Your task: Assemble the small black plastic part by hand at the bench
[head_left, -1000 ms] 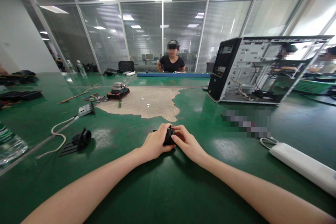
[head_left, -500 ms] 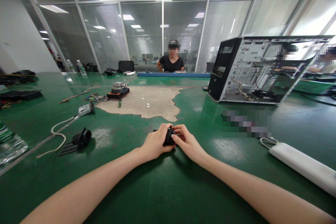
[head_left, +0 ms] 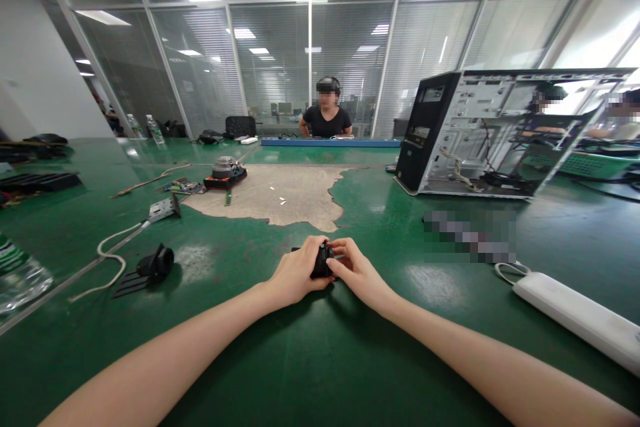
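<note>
A small black plastic-looking part [head_left: 321,263] is held between my two hands just above the green table [head_left: 310,353]; my fingers hide much of it, and I cannot make out its kind. My left hand [head_left: 300,269] is closed round its left side, with the thumb below and the fingers over the top. From the right, my right hand [head_left: 357,270] pinches its edge with bent fingertips and thumb. Left of my hands lies a black part with a round collar and flat prongs [head_left: 156,263].
An opened computer case [head_left: 465,133] stands at the right, with a white power strip [head_left: 575,313] nearer me. A metal bracket [head_left: 165,208], a cord [head_left: 113,253] and a plastic bottle [head_left: 23,273] lie left. Across the table sits a person [head_left: 327,120].
My hands and the black part stay almost in the same place. Across the table, the person's head has shifted slightly to the left.
</note>
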A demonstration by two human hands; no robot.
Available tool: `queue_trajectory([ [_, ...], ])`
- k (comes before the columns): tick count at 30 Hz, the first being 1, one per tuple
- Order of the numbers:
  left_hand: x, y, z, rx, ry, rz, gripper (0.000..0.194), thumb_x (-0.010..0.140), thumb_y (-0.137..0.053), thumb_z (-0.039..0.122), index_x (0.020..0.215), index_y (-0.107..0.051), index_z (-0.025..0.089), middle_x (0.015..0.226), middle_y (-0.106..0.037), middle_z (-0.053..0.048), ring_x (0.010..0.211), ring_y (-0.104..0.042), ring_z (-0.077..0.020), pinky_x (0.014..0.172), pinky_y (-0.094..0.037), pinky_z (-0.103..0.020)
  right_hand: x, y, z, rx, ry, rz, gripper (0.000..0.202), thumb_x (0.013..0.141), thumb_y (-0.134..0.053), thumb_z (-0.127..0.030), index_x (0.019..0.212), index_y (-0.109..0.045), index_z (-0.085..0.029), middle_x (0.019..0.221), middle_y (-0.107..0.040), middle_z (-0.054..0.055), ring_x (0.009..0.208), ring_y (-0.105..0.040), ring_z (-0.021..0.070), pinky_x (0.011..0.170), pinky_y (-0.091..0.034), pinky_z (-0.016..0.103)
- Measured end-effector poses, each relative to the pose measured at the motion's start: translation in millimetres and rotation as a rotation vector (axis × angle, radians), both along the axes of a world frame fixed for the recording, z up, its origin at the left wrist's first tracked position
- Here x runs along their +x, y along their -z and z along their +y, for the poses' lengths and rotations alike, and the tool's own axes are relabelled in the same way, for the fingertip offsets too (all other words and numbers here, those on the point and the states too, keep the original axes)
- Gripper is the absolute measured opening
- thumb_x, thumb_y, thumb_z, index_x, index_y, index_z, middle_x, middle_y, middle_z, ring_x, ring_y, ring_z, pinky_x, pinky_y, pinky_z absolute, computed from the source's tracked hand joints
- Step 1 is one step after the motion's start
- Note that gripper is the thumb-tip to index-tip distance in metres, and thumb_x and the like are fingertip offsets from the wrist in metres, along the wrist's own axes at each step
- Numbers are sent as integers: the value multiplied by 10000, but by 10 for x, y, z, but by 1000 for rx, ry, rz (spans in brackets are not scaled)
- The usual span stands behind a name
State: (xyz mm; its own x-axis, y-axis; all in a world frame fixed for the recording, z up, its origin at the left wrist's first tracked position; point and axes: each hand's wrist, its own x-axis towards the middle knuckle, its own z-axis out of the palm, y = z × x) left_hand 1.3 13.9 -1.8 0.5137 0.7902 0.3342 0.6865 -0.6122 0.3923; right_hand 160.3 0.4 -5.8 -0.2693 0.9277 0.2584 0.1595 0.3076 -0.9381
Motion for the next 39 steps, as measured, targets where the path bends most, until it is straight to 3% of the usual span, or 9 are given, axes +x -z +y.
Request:
queue_trajectory([
  [8,1,0,-2,-11,0,-13,619,664,-600,324,1178,-264,245,1145,-450,-57,923,-552,-230,739,-441,-348,12,-60,-49,70,-7,19,115,765,-509,-251,861,-462,-207,876,-532,5,836,-548,136,695,-487,270],
  [16,-1,5,0,-5,-1,-5,621,667,-601,327,1177,-258,241,1151,-449,-63,932,-547,-236,744,-441,-353,-11,-44,-37,20,-10,48,142,760,-509,-247,876,-434,-213,861,-508,-2,739,-558,113,645,-483,253],
  [24,-4,-8,1,11,2,3,604,669,-602,349,1162,-272,236,1151,-445,-62,943,-541,-236,751,-442,-355,77,-28,47,14,253,55,181,722,-546,-280,858,-457,-200,856,-536,8,781,-543,137,730,-460,304],
  [30,-12,-22,-18,16,18,-2,602,676,-601,333,1162,-261,233,1140,-448,-64,929,-540,-233,747,-449,-361,30,-52,39,-110,45,38,237,689,-599,-295,859,-498,-164,879,-587,39,771,-585,154,708,-469,307],
  [39,-13,-52,-52,15,49,-16,575,685,-599,319,1147,-268,232,1150,-428,-69,923,-537,-224,743,-457,-362,73,-81,128,-203,-69,-28,250,666,-629,-296,840,-525,-149,819,-617,40,753,-591,166,689,-472,308],
])
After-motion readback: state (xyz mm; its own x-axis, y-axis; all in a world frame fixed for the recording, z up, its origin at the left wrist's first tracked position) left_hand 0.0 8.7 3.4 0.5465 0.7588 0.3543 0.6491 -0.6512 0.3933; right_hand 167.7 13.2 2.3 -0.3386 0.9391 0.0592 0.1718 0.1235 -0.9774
